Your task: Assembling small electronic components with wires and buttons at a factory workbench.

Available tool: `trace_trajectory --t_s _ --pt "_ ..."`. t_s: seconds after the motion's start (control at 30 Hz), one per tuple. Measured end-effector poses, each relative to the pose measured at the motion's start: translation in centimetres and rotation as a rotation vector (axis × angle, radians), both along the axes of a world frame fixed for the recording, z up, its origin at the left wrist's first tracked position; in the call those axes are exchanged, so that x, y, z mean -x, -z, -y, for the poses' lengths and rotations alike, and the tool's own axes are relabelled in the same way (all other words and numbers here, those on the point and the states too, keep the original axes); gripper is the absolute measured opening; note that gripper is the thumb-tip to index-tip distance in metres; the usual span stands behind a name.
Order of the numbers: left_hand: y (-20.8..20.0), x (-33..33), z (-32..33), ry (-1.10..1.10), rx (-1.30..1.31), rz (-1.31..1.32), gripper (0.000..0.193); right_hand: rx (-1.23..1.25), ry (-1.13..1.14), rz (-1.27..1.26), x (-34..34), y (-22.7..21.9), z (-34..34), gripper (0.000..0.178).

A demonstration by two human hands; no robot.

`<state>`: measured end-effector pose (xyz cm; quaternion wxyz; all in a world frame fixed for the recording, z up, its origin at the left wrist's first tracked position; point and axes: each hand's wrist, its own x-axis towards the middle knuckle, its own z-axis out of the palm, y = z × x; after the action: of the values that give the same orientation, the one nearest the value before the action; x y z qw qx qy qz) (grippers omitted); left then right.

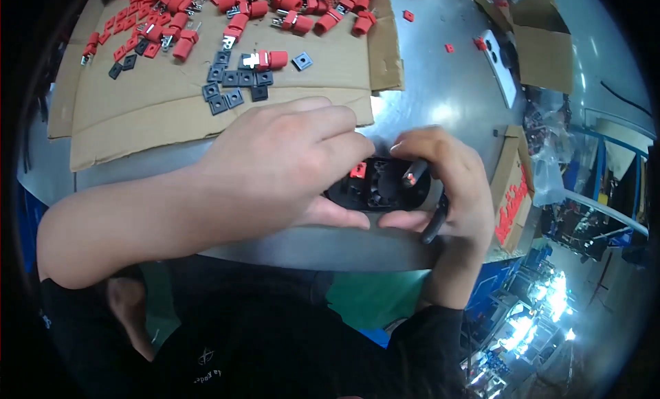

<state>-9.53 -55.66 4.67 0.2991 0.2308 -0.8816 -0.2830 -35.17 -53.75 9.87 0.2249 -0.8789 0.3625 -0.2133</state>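
Observation:
A black oval plastic housing [395, 193] lies open side up between my hands near the table's front edge. My left hand [295, 158] is closed on its left end, fingers above and thumb below. Inside that end sits a small red piece [358, 170], partly hidden by my fingers. My right hand [454, 179] curls round the right end, its thumb along the near side. A black cable [434, 222] runs by my right palm, and a cut cable end [414, 173] with coppery wire tips stands over the housing. The fingertips' exact contact is partly hidden.
A cardboard sheet [151, 110] on the metal table [440, 76] bears red plug-like parts [295, 21] with metal prongs and black square pieces [234, 97]. At the right are a white phone-like slab [500, 69], a cardboard box [543, 55] and a cardboard tray [517, 141] of red pieces.

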Motion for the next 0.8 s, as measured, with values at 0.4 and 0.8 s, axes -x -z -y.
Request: trace_trajectory --t_s 0.4,0.8 --pt "-1.4 -0.6 0.7 0.044 -0.162 -0.001 0.051 -0.112 -0.036 -0.095 0.3 -0.2 -0.5 0.058" --pt "-1.6 -0.6 0.9 0.138 -0.203 0.048 0.046 -0.059 0.010 -0.064 0.6 0.4 -1.1 0.060"
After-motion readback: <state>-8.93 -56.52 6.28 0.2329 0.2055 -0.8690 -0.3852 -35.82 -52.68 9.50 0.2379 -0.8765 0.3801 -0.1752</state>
